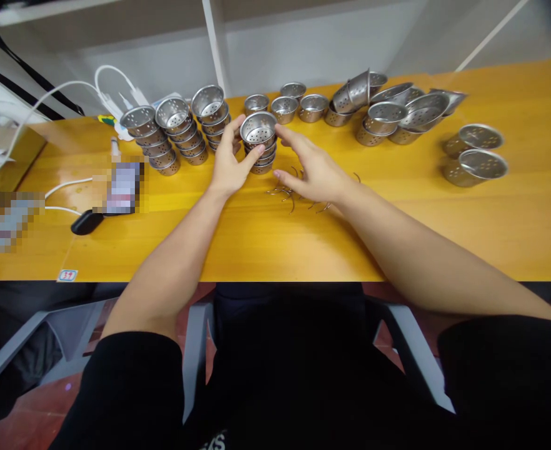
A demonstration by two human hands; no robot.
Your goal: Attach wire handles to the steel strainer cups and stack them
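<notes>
A stack of perforated metal cups (259, 132) stands near the middle of the yellow table (257, 237). My left hand (232, 159) wraps round the stack's left side, its thumb across the front of the top cup. At the stack's right, my right hand (310, 165) has its fingers apart, the index fingertip close to the top cup's rim; whether it touches is unclear. Several thin curved metal hooks (287, 192) lie below and beside my right hand. Three taller stacks of like cups, one of them the leftmost stack (151, 140), stand to the left.
Small metal cups (313, 107) stand behind, with a heap of tilted cups (388, 112) to their right. Two cups (476, 167) sit far right. A phone (124, 187), white cables and a black object (87, 222) lie left. A grey wall (313, 50) rises behind.
</notes>
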